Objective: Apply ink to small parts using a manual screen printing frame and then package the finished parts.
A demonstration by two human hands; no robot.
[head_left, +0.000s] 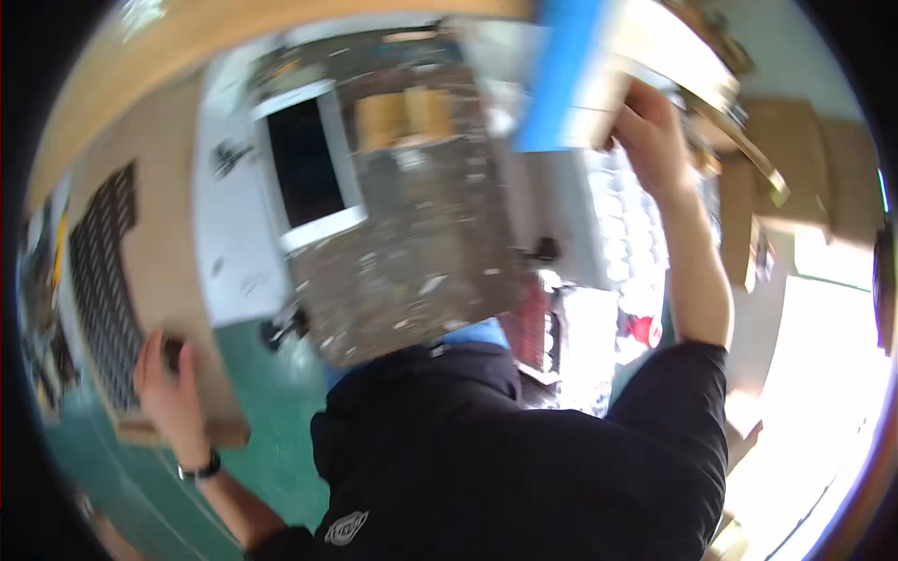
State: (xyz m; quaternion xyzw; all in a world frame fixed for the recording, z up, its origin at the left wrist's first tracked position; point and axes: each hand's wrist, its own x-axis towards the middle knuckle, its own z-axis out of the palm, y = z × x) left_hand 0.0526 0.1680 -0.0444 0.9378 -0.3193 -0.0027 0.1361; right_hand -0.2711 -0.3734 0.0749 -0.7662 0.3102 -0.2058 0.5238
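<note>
My right hand point(653, 140) is raised at the upper right, its fingers closed on the edge of a flat blue-and-white piece point(571, 84). Motion blurs that piece, so its kind is unclear. Far to the left, my left hand point(173, 397) is over a brown cardboard box or tray point(173, 234). Its thumb and fingers curl round a small dark piece point(172, 353). Beside that hand, a dark slotted block of rows of pieces point(103, 271) lies on the cardboard.
Before me stands a worn, speckled work board point(402, 252). On it lie a white-framed black panel point(307, 159) and two tan blocks point(404, 117). A white surface point(234, 234) adjoins it on the left. Racks of bright pieces point(622, 215) and cardboard boxes point(776, 140) stand to the right.
</note>
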